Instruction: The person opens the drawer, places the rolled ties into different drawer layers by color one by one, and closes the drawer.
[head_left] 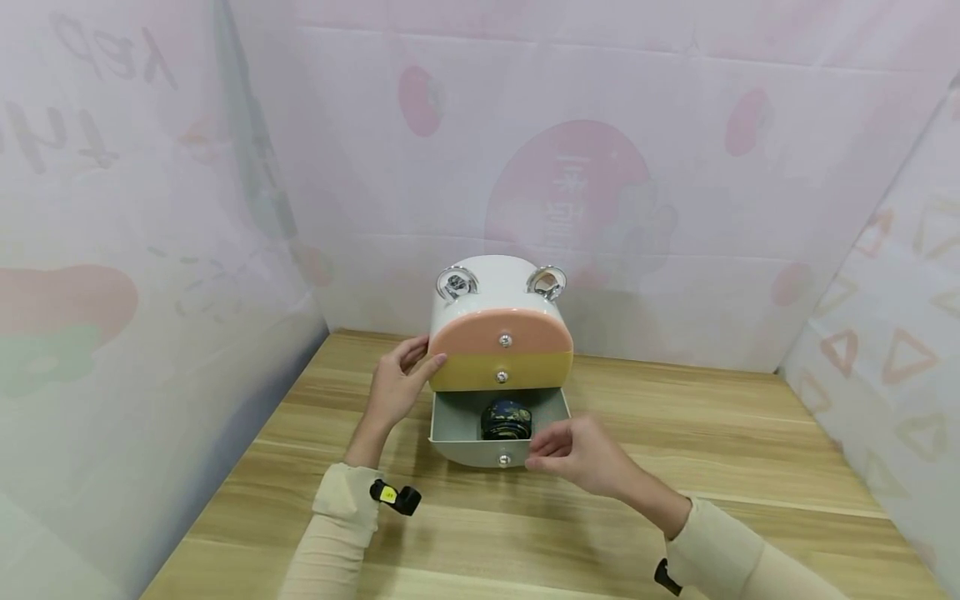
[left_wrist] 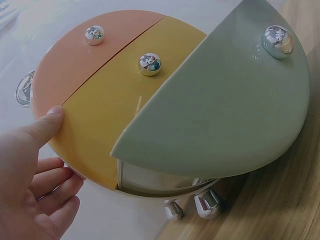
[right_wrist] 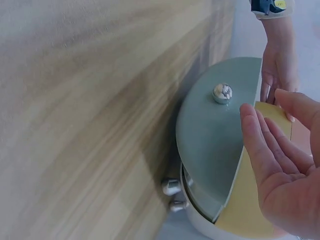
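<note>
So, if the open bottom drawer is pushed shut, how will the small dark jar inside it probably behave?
The dark jar looks round and glossy, so it may slide or roll a little in the grey-green drawer, which has free room around it. It seems squat, so tipping looks unlikely. The left hand rests on the cabinet, so that should stay put.

Drawer box (head_left: 491, 287): white body. Top drawer front (head_left: 501, 332) salmon pink; middle drawer front (head_left: 501, 373) mustard yellow; bottom drawer (head_left: 480, 446) grey-green, its inside pale grey. Each front carries a shiny silver knob (head_left: 505, 340). Two chrome rings (head_left: 456, 282) on the lid. Jar (head_left: 506, 418) in the bottom drawer: dark navy with a gold pattern. Tabletop (head_left: 675, 467): light wood grain, streaked. My sleeves (head_left: 341, 508) are cream; the wrist clip (head_left: 396, 497) is black with a yellow tag.
</note>
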